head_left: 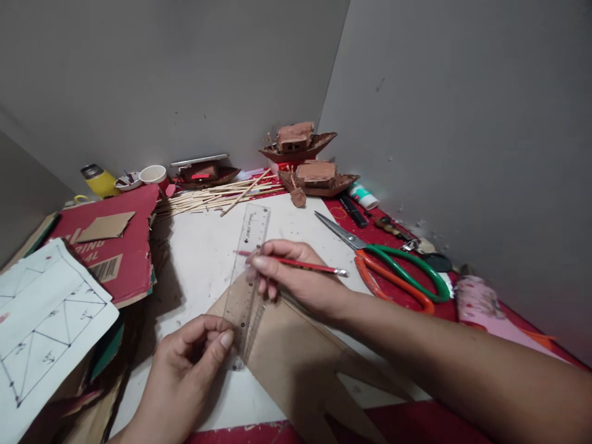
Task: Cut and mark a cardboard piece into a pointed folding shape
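A clear plastic ruler [245, 302] stands slanted above a piece of brown cardboard [296, 351] with jagged cut-outs along its near side. My left hand [194, 351] pinches the ruler's left edge near its lower end, thumb against fingers. In my right hand [296, 271] is a red pencil [309, 266] with a metal-capped end, its point to the left across the ruler. Fingers of that hand also touch or lie close against the ruler's right edge; the exact contact is partly hidden. Under the cardboard lies a white board [198, 253].
Large scissors [393, 265] with green and orange handles lie open at right. Model boats [319, 176] and thin wooden sticks [208, 198] stand at the back. A red cardboard stack [129, 240] and a sketch sheet [50, 320] are at left. Grey walls [462, 123] enclose the table.
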A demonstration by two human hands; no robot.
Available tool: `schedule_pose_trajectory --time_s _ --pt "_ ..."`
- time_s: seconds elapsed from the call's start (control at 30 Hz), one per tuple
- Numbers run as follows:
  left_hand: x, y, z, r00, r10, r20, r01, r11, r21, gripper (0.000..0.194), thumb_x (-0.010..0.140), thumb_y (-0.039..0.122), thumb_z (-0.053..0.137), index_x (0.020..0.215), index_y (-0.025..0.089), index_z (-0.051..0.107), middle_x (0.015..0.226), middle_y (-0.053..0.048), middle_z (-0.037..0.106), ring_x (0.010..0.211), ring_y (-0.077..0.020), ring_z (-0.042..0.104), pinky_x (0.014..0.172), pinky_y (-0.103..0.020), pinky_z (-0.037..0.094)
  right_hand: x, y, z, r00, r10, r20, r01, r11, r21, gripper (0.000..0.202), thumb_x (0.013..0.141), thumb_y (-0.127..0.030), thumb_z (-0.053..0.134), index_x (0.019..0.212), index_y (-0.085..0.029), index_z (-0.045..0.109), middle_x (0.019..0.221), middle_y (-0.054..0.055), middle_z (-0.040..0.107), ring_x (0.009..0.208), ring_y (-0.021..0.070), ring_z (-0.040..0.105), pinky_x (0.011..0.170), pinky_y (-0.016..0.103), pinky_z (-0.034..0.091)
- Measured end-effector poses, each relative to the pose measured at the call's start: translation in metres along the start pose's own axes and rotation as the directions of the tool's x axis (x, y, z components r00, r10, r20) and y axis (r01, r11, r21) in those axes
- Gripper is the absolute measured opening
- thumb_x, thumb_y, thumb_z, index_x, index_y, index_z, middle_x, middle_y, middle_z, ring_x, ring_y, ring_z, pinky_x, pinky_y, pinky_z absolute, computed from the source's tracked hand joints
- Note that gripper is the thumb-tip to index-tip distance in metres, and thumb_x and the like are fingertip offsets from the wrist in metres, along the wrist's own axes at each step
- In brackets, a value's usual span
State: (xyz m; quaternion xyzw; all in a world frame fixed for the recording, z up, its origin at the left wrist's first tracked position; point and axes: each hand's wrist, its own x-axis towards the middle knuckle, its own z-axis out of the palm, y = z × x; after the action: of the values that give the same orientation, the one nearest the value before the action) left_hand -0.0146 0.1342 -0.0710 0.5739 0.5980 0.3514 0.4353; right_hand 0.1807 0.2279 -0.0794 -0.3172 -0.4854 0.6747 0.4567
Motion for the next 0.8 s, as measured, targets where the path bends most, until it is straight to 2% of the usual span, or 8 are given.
schedule_pose_trajectory --time_s 0.07,0.13,0.2,0.27,0.37,0.43,0.53,0.8 --pt "0.000 0.002 0.000 1.000 0.009 0.008 -0.009 1.000 0.005 0.028 0.084 0.043 0.065 0.078 0.016 0.070 0.066 -0.002 0.065 0.060 -0.0132 0.056 0.056 -0.021 0.045 -0.004 0.002 0.002 0.991 0.064 0.114 -0.060 0.997 -0.040 0.025 0.081 -0.040 0.074 0.079 -0.016 0.066 0.073 0.000 0.070 0.053 0.0063 0.058 0.046 0.016 0.045" --pt "-0.001 0.002 0.000 0.999 0.031 0.042 -0.032 0.999 0.029 0.029 0.085 0.043 0.063 0.074 0.016 0.068 0.062 -0.001 0.062 0.059 -0.0126 0.054 0.055 -0.021 0.044 -0.005 0.002 0.003 0.989 0.058 0.133 -0.049 0.996 -0.070 0.023 0.083 -0.038 0.072 0.078 -0.016 0.066 0.074 0.001 0.070 0.054 0.0064 0.058 0.047 0.016 0.045" --pt "-0.002 0.000 0.000 0.996 0.041 0.080 -0.046 0.998 0.053 0.031 0.087 0.043 0.060 0.071 0.017 0.067 0.061 0.000 0.060 0.058 -0.0125 0.053 0.055 -0.021 0.043 -0.003 0.000 0.001 0.999 -0.021 0.037 0.023 0.997 -0.077 0.023 0.084 -0.038 0.069 0.075 -0.017 0.065 0.073 0.001 0.071 0.052 0.0065 0.057 0.047 0.017 0.045" --pt "-0.003 -0.002 0.000 0.993 0.047 0.109 -0.055 0.996 0.070 0.032 0.090 0.042 0.057 0.072 0.017 0.067 0.063 -0.001 0.061 0.060 -0.0127 0.053 0.056 -0.021 0.043 0.001 -0.004 -0.002 0.981 -0.147 -0.125 0.138 0.987 -0.084 0.024 0.084 -0.039 0.069 0.075 -0.018 0.065 0.073 0.001 0.071 0.051 0.0072 0.056 0.047 0.018 0.046" --pt "-0.004 -0.003 0.000 0.987 0.083 0.136 -0.098 0.989 0.108 0.031 0.092 0.040 0.055 0.075 0.017 0.068 0.066 -0.001 0.063 0.063 -0.0131 0.056 0.058 -0.020 0.044 0.008 -0.008 -0.009 0.884 -0.309 -0.350 0.287 0.951 -0.115 0.023 0.084 -0.041 0.068 0.076 -0.020 0.062 0.072 0.000 0.070 0.054 0.0091 0.058 0.046 0.019 0.047" --pt "-0.004 -0.002 0.000 0.984 0.120 0.133 -0.138 0.981 0.137 0.029 0.092 0.038 0.055 0.075 0.018 0.067 0.065 -0.001 0.063 0.063 -0.0126 0.056 0.058 -0.019 0.044 0.011 -0.008 -0.012 0.826 -0.355 -0.438 0.329 0.935 -0.136 0.022 0.084 -0.041 0.067 0.078 -0.021 0.060 0.071 -0.002 0.069 0.055 0.0096 0.059 0.044 0.018 0.046" --pt "-0.003 -0.001 0.001 0.979 0.153 0.133 -0.174 0.971 0.163 0.029 0.092 0.037 0.055 0.075 0.018 0.067 0.064 0.000 0.063 0.061 -0.0120 0.056 0.057 -0.018 0.044 0.013 -0.007 -0.015 0.795 -0.388 -0.466 0.350 0.921 -0.171 0.020 0.086 -0.039 0.066 0.080 -0.021 0.060 0.072 -0.002 0.069 0.056 0.0097 0.060 0.045 0.018 0.047" --pt "-0.004 -0.003 -0.001 0.981 0.136 0.142 -0.161 0.970 0.183 0.030 0.093 0.038 0.054 0.077 0.018 0.069 0.069 -0.002 0.067 0.064 -0.0139 0.059 0.060 -0.020 0.046 0.012 -0.006 -0.014 0.768 -0.455 -0.451 0.374 0.890 -0.261 0.016 0.086 -0.036 0.067 0.084 -0.022 0.060 0.077 0.000 0.069 0.060 0.0112 0.061 0.049 0.020 0.048"
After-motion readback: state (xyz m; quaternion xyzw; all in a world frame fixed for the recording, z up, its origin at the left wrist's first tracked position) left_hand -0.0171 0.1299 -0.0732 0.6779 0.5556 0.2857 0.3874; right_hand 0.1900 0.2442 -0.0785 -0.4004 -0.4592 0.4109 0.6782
